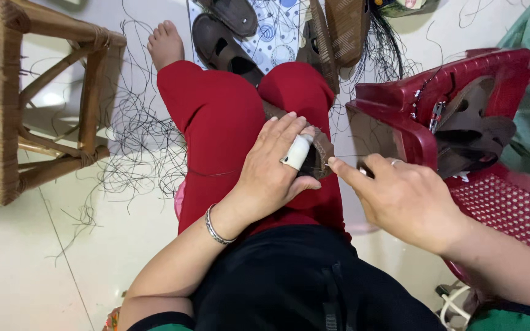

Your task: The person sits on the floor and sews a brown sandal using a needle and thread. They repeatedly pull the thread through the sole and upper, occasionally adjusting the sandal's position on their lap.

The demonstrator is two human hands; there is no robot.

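Seated low over a tiled floor (26, 270), a brown leather sandal piece (321, 150) is held on the knee of red trousers (216, 129). It is pressed down by the left hand (274, 168), which lies palm-down across the thigh with fingers spread and curled over the piece; the forefinger is wrapped in a white finger guard (297, 151), and a silver bangle (215, 227) is worn at the wrist. The right hand (403, 199) is brought in from the right, its back turned up, forefinger extended to the edge of the leather and the other fingers tucked as if pinching something too small to be made out. A ring is seen on that hand. More brown sandal parts (470, 132) are piled on a red plastic stool (436, 104) just beside the right hand. Finished sandals (228, 37) are laid on a patterned sheet beyond a bare foot (166, 41). Loose black thread (136, 141) is strewn beside a wicker stool (7, 104).
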